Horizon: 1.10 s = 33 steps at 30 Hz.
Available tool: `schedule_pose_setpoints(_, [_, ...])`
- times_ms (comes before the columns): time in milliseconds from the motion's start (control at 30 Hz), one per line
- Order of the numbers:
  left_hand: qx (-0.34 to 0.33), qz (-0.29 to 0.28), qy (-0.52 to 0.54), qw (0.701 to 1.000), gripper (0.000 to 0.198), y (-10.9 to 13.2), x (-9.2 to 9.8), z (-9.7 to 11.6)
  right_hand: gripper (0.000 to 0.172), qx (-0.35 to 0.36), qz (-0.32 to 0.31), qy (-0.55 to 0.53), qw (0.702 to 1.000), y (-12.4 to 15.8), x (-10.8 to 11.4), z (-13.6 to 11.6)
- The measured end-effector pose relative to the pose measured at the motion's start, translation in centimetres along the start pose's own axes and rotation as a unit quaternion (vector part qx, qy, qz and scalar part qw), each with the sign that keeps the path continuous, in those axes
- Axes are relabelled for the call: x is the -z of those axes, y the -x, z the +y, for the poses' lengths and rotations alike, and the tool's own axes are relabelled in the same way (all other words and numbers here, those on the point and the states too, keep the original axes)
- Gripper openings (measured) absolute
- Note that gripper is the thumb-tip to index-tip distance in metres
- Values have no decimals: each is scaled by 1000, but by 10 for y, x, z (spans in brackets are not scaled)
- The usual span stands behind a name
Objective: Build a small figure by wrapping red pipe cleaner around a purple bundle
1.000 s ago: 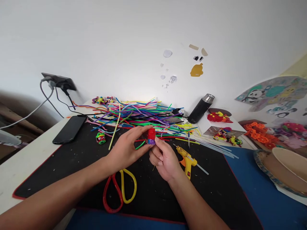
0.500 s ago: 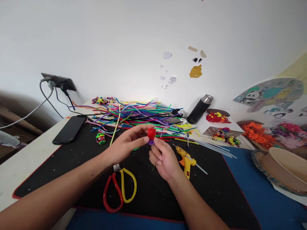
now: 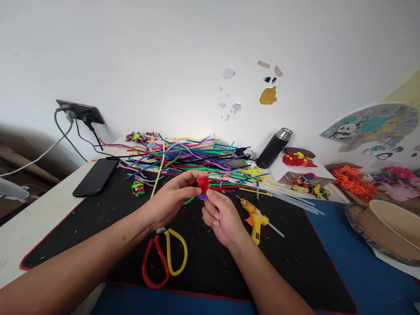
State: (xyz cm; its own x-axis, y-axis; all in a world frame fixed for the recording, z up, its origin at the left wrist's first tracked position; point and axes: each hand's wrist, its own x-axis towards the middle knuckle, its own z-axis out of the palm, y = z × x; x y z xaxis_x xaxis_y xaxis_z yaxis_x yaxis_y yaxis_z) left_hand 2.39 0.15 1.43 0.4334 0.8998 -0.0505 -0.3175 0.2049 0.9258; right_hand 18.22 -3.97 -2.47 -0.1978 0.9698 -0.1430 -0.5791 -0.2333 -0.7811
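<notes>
Between my two hands is a small red and purple pipe-cleaner piece, red coil on top and purple below. My left hand pinches its red part from the left between thumb and fingers. From the lower right, my right hand closes thumb and fingertips at the purple end, with the other fingers curled. Scissors with one red and one yellow handle lie below my left hand, their blades hidden. Right of my right hand lies a yellow glue gun with a glue stick in its back.
Many coloured pipe cleaners lie piled along the wall. A phone and a small green-red figure are on the left. A black bottle, clear glue sticks, orange flowers and a round basket stand at the right.
The red and purple piece has shifted slightly left and is turned a little, showing more of its purple end. Both hands still grip it.
</notes>
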Motion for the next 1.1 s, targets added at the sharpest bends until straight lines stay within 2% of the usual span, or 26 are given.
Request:
schedule_pose_setpoints(533, [54, 15, 65, 996, 43, 1, 4, -4, 45, -7, -2, 17, 1000, -1, 0, 3])
schedule_pose_setpoints(800, [46, -26, 45, 998, 40, 0, 5, 2, 51, -13, 0, 5, 1000, 0, 0, -1])
schedule_pose_setpoints(867, [29, -8, 51, 998, 39, -2, 7, 4, 53, -11, 3, -3, 1000, 0, 1, -3])
schedule_pose_setpoints(1000, [-56, 103, 46, 992, 33, -14, 20, 5, 46, -11, 3, -21, 1000, 0, 4, -7])
schedule_pose_setpoints(1100, [-67, 117, 39, 990, 35, -21, 31, 4, 42, -13, -6, -33, 999, -1, 5, -9])
